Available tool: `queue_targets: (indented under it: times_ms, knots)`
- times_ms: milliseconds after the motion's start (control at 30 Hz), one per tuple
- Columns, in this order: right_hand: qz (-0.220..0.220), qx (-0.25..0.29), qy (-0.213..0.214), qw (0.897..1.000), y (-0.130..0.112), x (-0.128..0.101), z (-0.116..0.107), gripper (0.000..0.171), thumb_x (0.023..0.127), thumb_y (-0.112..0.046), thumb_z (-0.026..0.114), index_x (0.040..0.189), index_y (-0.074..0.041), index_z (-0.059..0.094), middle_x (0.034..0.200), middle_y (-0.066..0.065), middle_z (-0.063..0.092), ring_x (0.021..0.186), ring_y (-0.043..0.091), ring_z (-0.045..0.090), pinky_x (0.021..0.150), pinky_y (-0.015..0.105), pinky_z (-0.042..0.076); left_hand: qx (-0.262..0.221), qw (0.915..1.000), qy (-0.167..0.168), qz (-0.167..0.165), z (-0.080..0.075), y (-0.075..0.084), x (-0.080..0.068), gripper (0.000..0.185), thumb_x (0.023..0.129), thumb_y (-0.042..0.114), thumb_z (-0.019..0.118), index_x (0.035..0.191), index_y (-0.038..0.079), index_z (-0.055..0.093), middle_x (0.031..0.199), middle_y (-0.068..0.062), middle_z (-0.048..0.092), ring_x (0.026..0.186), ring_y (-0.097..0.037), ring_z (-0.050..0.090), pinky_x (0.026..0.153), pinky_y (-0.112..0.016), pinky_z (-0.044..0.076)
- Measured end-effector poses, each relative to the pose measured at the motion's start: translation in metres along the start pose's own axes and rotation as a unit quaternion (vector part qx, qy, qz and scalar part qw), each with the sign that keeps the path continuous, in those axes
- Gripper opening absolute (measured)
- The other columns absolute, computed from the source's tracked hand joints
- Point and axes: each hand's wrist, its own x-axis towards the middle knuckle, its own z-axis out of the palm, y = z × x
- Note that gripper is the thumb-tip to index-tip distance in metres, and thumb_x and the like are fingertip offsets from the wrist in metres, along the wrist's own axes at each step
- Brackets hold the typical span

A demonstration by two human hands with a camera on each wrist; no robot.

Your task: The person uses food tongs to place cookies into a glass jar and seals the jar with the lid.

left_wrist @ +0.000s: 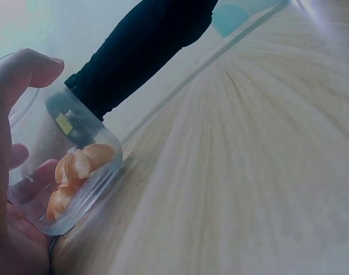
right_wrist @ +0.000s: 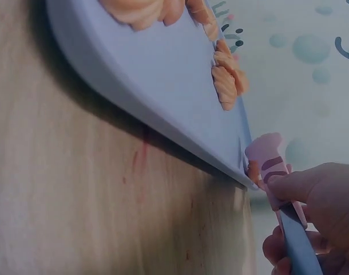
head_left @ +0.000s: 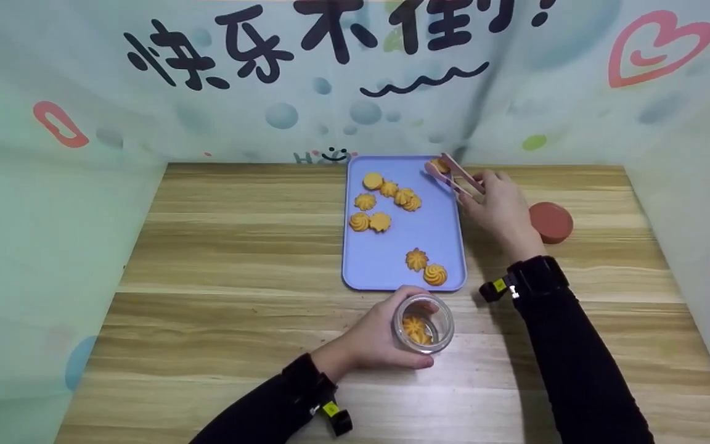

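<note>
Head view: swirled cookies, clear jar

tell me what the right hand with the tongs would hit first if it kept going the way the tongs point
The right hand holds pink tongs aimed up-left over the far right corner of the blue tray, their tips at a cookie. Going on, they would probably pass the tray's far rim and meet the backdrop, though depth is unclear.

jar before tray, lid right
</note>
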Motion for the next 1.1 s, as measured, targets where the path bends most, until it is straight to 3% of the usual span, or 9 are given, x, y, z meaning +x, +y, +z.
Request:
queue_targets:
  times_ms: [400,733,1100]
  knots:
    - [-0.009,-0.024,0.027,0.999,-0.005,0.003,0.002,0.039,0.090,-0.036,0.061,0.118,-0.009,0.058,0.111,0.016,0.057,0.098,0.036,0.056,0.080,0.055,0.047,0.007,0.9998,0.010,0.014,0.002,-0.009,0.001,0.088,0.061,0.039,0.088,0.133,0.030,0.037,0.126,0.002,0.057,0.120,-0.020,0.055,0.110,-0.032,0.040]
    - [0.007,-0.035,0.019,0.999,-0.010,0.001,0.004,0.045,0.089,-0.034,0.062,0.125,-0.008,0.054,0.118,0.017,0.055,0.102,0.036,0.056,0.085,0.055,0.048,0.007,0.9999,0.010,0.012,0.002,-0.010,0.001,0.089,0.061,0.039,0.088,0.133,0.030,0.037,0.127,-0.001,0.057,0.121,-0.019,0.054,0.110,-0.032,0.040]
    - [-0.005,-0.026,0.066,0.997,-0.013,-0.004,0.014,0.030,0.092,-0.026,0.059,0.114,-0.005,0.059,0.102,0.013,0.058,0.088,0.035,0.058,0.077,0.050,0.050,0.013,0.9998,0.012,0.006,0.002,-0.008,0.000,0.089,0.061,0.040,0.088,0.133,0.031,0.037,0.125,0.007,0.057,0.119,-0.017,0.055,0.109,-0.031,0.041]
